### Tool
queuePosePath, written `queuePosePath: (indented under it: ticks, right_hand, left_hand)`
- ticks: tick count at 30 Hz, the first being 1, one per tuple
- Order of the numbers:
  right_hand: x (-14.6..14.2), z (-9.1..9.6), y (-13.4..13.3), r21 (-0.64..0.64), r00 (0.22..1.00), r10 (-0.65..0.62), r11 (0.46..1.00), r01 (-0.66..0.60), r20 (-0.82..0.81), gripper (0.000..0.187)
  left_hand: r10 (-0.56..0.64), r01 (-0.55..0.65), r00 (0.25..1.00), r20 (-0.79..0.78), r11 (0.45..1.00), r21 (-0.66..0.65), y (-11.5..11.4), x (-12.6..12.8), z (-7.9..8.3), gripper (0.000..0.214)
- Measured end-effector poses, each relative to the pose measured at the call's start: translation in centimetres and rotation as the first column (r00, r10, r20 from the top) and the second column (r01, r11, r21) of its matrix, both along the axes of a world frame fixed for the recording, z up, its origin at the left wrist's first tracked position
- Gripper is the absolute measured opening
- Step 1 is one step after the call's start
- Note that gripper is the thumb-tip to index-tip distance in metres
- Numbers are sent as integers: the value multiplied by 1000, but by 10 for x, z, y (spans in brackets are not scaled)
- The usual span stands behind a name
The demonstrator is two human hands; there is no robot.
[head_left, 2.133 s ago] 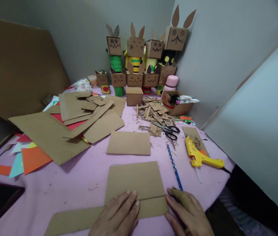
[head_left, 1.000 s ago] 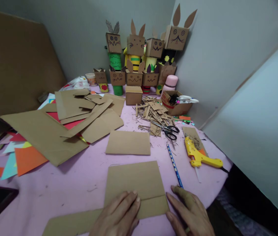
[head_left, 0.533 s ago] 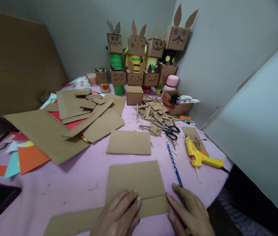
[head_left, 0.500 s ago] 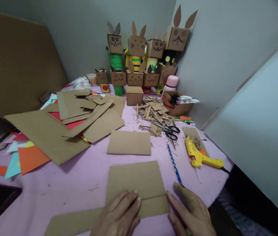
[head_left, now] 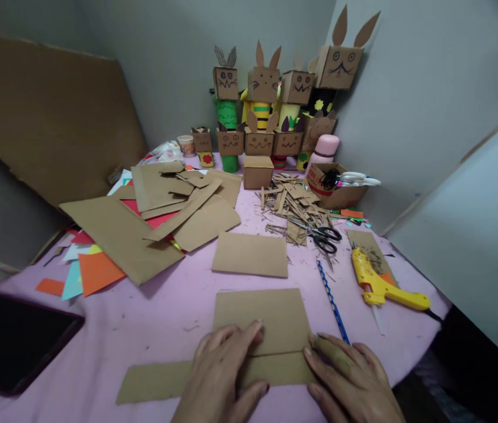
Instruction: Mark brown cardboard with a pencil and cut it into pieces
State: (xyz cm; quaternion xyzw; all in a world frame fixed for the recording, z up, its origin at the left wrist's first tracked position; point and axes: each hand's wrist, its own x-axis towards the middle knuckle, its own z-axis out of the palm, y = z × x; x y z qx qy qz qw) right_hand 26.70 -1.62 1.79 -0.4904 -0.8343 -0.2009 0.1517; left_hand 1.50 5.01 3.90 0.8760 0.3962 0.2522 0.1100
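My left hand (head_left: 225, 370) lies over a rectangular piece of cardboard (head_left: 264, 314) and a long cardboard strip (head_left: 152, 382), fingers on the cardboard and thumb apart. The strip runs along the piece's near edge and reaches out to the left. At the right end, where the two pieces meet, the outstretched fingertips of my right hand (head_left: 352, 376) touch their edges. Beyond the right hand is a blue patterned pencil (head_left: 332, 301). A second cardboard rectangle (head_left: 250, 255) lies just behind the first.
Cardboard sheets (head_left: 112, 232) and coloured paper (head_left: 99, 273) spread on the left, near a dark tablet (head_left: 20, 341). Scissors (head_left: 326, 238) rest by cardboard scraps (head_left: 293, 197). A yellow glue gun (head_left: 385, 288) is at right. Cardboard animal figures (head_left: 260, 141) stand behind.
The view has swung left, so the table appears farther right. My left thumb has spread away from the fingers. My right hand stays at the cardboard's right edge.
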Motion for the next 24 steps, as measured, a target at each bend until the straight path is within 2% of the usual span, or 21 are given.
queuePosePath:
  ticks: [2, 4, 7, 10, 14, 17, 21, 24]
  right_hand:
    - [9, 4, 2, -48, 994, -38, 998, 34, -100, 26]
    - [19, 8, 9, -74, 980, -134, 989, 125, -146, 30]
    - [30, 12, 28, -135, 953, -286, 953, 271, -102, 43]
    - [34, 15, 46, -229, 945, -326, 921, 314, -16, 47]
    - [35, 23, 59, -312, 969, -231, 917, 248, 91, 39]
    - [35, 27, 65, -309, 976, -128, 934, 179, 179, 32]
    - [41, 31, 71, -240, 964, -42, 965, 107, 261, 34]
    - [49, 38, 63, -116, 988, -4, 993, 23, 156, 29]
  left_hand:
    - [4, -2, 1000, 19, 998, -67, 0, 1, 1, 80]
    - [9, -5, 999, 35, 993, -117, -1, 1, 1, 78]
    - [27, -19, 999, 46, 985, -174, -3, 1, 1, 76]
    - [35, -24, 998, 58, 983, -182, -4, 1, 1, 76]
    - [18, -6, 997, 75, 987, -160, -4, 2, 2, 71]
    - [16, -5, 997, 73, 988, -152, -3, 2, 2, 69]
    - [24, -10, 995, 94, 989, -149, -4, 2, 2, 67]
    - [33, -12, 991, 130, 987, -163, -6, 4, 1, 67]
